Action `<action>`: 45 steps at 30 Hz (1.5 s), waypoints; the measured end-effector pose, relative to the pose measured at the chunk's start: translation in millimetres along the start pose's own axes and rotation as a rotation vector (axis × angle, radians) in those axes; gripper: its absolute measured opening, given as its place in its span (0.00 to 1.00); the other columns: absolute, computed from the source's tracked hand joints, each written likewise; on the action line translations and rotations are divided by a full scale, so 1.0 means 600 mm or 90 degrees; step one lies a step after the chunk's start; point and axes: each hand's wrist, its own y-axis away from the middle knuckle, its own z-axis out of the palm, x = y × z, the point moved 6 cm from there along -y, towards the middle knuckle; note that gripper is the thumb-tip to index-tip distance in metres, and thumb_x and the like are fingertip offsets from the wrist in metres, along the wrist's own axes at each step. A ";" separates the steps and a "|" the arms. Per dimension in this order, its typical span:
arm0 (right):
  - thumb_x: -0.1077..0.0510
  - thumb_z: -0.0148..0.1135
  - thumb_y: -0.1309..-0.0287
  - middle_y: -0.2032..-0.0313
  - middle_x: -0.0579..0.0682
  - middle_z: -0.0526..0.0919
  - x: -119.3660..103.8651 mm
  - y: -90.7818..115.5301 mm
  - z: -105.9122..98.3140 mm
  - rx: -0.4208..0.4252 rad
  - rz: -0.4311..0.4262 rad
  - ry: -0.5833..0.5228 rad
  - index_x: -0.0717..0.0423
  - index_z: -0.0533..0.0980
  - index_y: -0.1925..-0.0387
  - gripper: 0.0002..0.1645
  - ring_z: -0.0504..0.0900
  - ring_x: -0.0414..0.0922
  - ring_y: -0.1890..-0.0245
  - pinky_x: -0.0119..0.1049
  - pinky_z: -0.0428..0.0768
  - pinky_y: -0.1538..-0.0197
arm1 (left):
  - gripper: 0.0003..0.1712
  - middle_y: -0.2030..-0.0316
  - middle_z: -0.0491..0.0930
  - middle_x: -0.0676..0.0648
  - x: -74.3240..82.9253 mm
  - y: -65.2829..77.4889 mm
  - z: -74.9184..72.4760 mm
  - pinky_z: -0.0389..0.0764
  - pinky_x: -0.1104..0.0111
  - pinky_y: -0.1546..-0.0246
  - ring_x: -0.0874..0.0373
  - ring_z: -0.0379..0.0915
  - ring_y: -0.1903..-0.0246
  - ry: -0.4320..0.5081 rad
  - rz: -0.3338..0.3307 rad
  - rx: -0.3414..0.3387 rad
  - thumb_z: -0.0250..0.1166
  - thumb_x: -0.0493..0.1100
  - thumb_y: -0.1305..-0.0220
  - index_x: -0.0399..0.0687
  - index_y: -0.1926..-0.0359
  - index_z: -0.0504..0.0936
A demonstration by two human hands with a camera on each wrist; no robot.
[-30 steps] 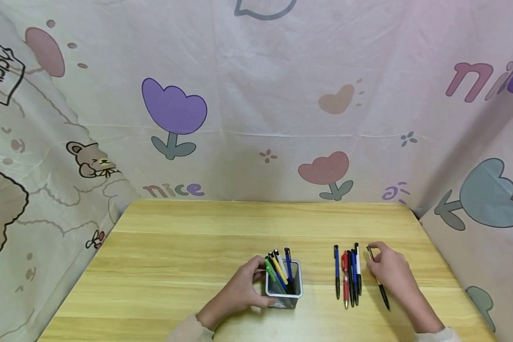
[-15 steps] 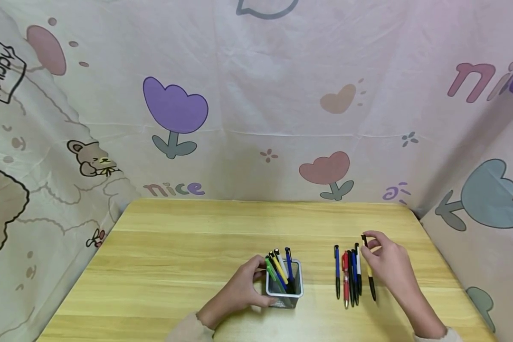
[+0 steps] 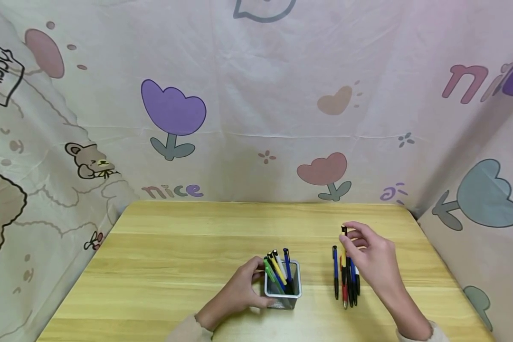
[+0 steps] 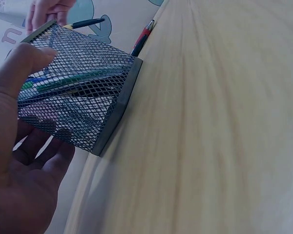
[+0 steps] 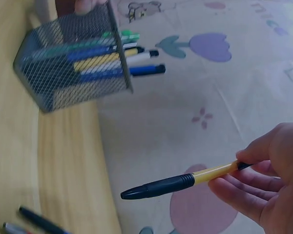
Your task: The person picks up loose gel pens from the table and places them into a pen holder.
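My left hand [image 3: 241,287] grips a square metal mesh pen holder [image 3: 284,302] by its left side, thumb at the front and fingers behind. The holder stands upright on the table with several pens in it, among them green, yellow, white and blue ones. In the right wrist view, my right hand [image 5: 278,180] pinches a yellow and black pen [image 5: 212,172] near its black top end, with its black grip and tip pointing away from the hand. The head view shows this pen held upright, overlapping a row of pens on the table.
A blue pen [image 3: 335,273] lies a little apart, left of the row. In the row, a red pen [image 3: 345,295] lies beside black, blue and white ones. The wooden table [image 3: 188,247] meets a printed cloth backdrop [image 3: 256,95] at its far edge.
My right hand has lifted the yellow and black pen from the table, right of the row, and carried it left over the other pens. My left hand stays at the pen holder.
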 end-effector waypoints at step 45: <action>0.72 0.73 0.45 0.66 0.54 0.91 -0.088 0.025 0.117 -0.024 -0.129 -0.236 0.64 0.83 0.55 0.15 0.91 0.42 0.70 0.24 0.90 0.65 | 0.40 0.42 0.79 0.44 0.001 -0.002 -0.002 0.79 0.69 0.31 0.48 0.79 0.38 -0.003 0.014 0.005 0.83 0.36 0.57 0.44 0.42 0.73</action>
